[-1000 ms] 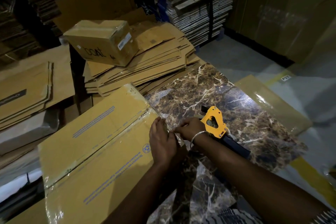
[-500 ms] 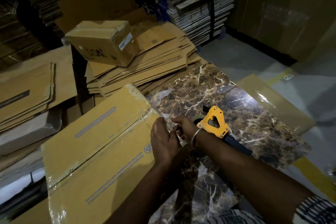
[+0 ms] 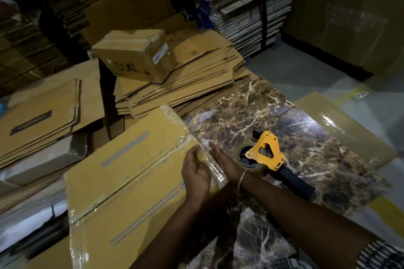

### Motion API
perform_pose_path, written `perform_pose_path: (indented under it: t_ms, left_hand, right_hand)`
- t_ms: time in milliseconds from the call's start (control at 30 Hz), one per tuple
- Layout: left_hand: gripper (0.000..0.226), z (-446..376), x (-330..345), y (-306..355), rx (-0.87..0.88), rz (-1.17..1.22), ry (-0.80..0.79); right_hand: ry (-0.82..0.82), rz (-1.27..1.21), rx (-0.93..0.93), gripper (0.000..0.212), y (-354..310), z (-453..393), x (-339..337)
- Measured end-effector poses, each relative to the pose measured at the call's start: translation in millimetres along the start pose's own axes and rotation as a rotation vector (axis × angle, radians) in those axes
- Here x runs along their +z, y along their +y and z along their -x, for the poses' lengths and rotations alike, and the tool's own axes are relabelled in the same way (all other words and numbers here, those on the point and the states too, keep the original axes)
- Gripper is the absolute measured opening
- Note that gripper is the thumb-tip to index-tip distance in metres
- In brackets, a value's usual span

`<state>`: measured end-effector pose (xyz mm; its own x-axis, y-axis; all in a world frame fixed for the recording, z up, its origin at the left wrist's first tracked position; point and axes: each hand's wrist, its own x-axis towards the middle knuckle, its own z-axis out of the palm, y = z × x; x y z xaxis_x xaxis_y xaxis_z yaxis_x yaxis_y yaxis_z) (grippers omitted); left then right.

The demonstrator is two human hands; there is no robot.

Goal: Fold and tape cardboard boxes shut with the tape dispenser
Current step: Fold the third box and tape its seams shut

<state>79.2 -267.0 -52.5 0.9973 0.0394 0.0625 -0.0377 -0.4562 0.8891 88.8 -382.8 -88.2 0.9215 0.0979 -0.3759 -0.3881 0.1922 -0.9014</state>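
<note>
A large flat-topped cardboard box (image 3: 131, 181) with clear tape along its middle seam lies at the left edge of the marble table (image 3: 317, 133). My left hand (image 3: 195, 173) rests on the box top at its right end, fingers loosely curled over the shiny tape end. My right hand (image 3: 222, 159) is flat with fingers straight, pressed against the tape where it folds over the box's right edge. The yellow tape dispenser (image 3: 267, 153) with a dark handle lies on the table just right of my right wrist, touched by neither hand.
A small taped box (image 3: 133, 54) sits on a pile of flattened cartons (image 3: 196, 81) behind the table. More flat cartons (image 3: 43, 116) lie at the left. Tall stacks of cardboard (image 3: 247, 6) fill the back. A cardboard sheet (image 3: 341, 129) lies beside the table on the right.
Both hands were pinching the tape end at the box's right edge. Now my right hand has flattened against that edge and my left hand rests curled on top. The dispenser stays put.
</note>
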Motion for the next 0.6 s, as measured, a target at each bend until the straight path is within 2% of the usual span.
perform_pose_path:
  t_ms: [67, 167, 233, 300, 367, 433, 500, 600]
  left_hand:
    - [0.053, -7, -12, 0, 0.068, -0.138, -0.056]
    - [0.071, -21, -33, -14, 0.3, -0.728, -0.103]
    - [0.083, -26, -42, -23, 0.224, -0.902, -0.218]
    - [0.086, -29, -42, -31, 0.126, -0.923, -0.323]
    - [0.084, -27, -40, -31, 0.105, -0.922, -0.352]
    - [0.082, -23, -41, -29, 0.102, -0.913, -0.352]
    - [0.081, -20, -42, -30, 0.104, -0.904, -0.354]
    - [0.085, -8, -41, -28, 0.133, -0.884, -0.384]
  right_hand:
    - [0.005, 0.036, -0.008, 0.056, 3, -3, -2]
    - [-0.064, 0.011, 0.072, 0.053, 5, -12, -4]
    - [-0.066, 0.068, 0.128, 0.052, 11, -16, -6]
    - [-0.078, 0.212, 0.132, 0.052, 16, -20, -12]
    - [-0.09, 0.439, 0.126, 0.05, 15, -21, -19]
    - [0.073, 0.599, 0.083, 0.043, 14, -22, -26]
    - [0.226, 0.577, -0.008, 0.038, 9, -18, -27]
    - [0.268, 0.407, -0.117, 0.038, -16, -6, -17]
